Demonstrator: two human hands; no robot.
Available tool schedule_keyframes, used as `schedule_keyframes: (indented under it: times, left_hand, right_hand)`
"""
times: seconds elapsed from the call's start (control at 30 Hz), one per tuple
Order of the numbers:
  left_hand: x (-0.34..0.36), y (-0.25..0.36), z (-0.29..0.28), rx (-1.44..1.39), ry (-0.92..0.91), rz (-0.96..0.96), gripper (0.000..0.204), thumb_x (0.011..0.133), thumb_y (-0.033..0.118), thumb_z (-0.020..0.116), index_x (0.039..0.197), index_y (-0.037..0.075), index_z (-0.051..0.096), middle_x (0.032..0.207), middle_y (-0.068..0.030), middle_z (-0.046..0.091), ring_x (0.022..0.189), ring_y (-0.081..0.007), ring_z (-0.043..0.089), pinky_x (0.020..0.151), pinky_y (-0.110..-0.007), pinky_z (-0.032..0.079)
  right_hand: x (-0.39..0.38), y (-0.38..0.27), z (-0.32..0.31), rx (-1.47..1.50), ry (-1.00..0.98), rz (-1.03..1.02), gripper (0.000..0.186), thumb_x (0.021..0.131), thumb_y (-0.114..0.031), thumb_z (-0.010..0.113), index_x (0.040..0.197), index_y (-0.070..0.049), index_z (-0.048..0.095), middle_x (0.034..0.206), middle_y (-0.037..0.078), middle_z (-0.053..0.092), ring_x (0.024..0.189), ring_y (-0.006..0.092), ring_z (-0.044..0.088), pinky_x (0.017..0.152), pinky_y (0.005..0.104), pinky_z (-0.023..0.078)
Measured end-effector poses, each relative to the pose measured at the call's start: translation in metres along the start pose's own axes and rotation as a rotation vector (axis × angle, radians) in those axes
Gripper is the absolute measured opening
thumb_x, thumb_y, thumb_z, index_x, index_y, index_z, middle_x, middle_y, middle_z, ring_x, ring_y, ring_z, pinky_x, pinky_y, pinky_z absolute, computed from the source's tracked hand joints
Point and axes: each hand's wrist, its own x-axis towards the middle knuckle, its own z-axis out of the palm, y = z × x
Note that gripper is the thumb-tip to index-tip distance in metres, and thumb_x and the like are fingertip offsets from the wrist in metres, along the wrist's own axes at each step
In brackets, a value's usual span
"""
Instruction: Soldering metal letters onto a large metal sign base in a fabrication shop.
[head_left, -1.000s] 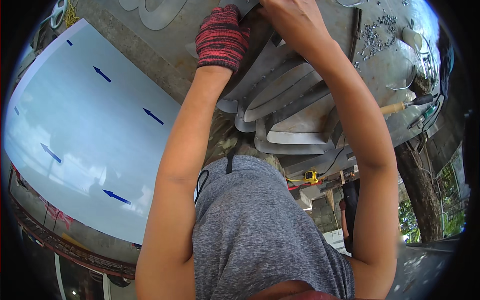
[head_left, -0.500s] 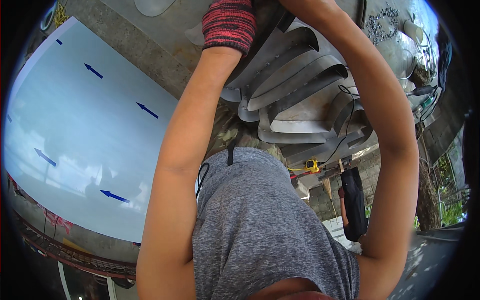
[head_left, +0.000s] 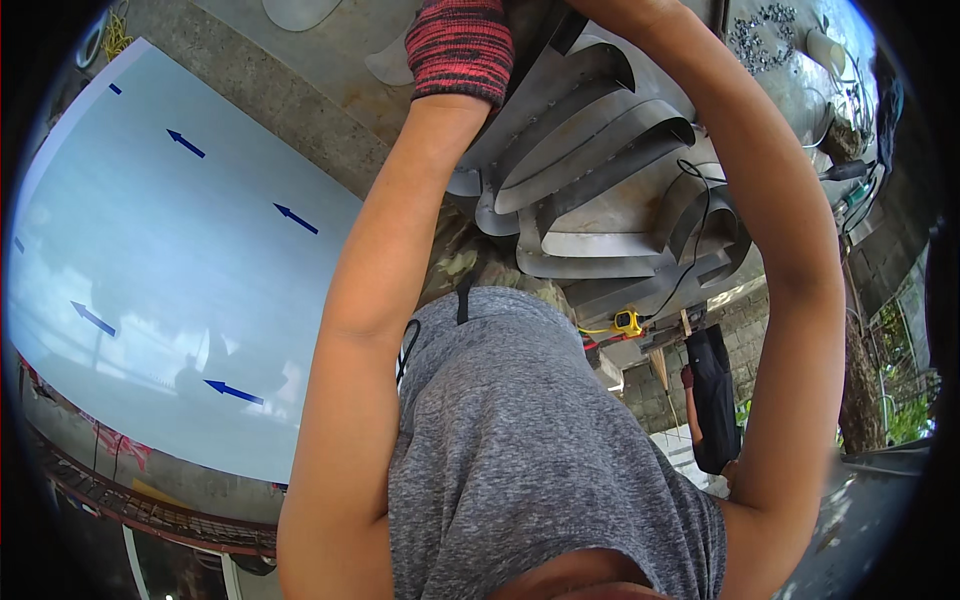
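Note:
My left hand (head_left: 460, 50), in a red and black knit glove, reaches to the top edge, its fingertips out of sight, beside a dark metal strip (head_left: 545, 55). My right hand (head_left: 600, 8) is bare and mostly cropped by the top edge, above that strip; its fingers and anything they hold are hidden. Under and between my forearms lie several bent sheet-metal strips (head_left: 570, 170) with rows of small fasteners along some, on a stained grey metal work surface (head_left: 355, 60). A pile of small metal bits (head_left: 760, 40) lies right of my right forearm.
A pale blue sheet (head_left: 170, 260) with printed arrows fills the left. A yellow tape measure (head_left: 627, 323), cables (head_left: 700, 240), a white cup (head_left: 825, 50) and a dark-handled tool (head_left: 843, 172) are on the right. Beyond stand a tree trunk (head_left: 860, 370) and a person in black (head_left: 712, 400).
Both hands have moved up toward the top edge and slightly right, taking their fingers further out of sight, and my right forearm has swung outward to the right.

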Motion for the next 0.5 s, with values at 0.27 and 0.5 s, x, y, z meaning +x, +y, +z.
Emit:
schedule_keyframes:
  times: [0.27,0.5]
  left_hand:
    - [-0.016,-0.022,-0.003,-0.087,0.011,0.038,0.022,0.087,0.012,0.065,0.108,0.005,0.062,0.104,-0.0209,0.065,0.097,-0.0408,0.065,0.085,-0.05,0.053]
    - [-0.015,-0.009,-0.001,-0.01,-0.034,-0.016,0.025,0.097,0.021,0.059,0.117,0.007,0.065,0.109,-0.0215,0.066,0.099,-0.0421,0.065,0.088,-0.05,0.054]
  right_hand:
    - [-0.001,-0.002,-0.028,0.355,0.026,0.101,0.012,0.08,-0.002,0.069,0.091,0.001,0.065,0.091,0.015,0.063,0.089,0.0344,0.066,0.075,0.0425,0.054]
    - [-0.04,-0.013,-0.06,0.45,0.471,0.389,0.012,0.088,0.003,0.069,0.1,0.001,0.072,0.086,0.013,0.067,0.078,0.0294,0.066,0.07,0.0351,0.053]
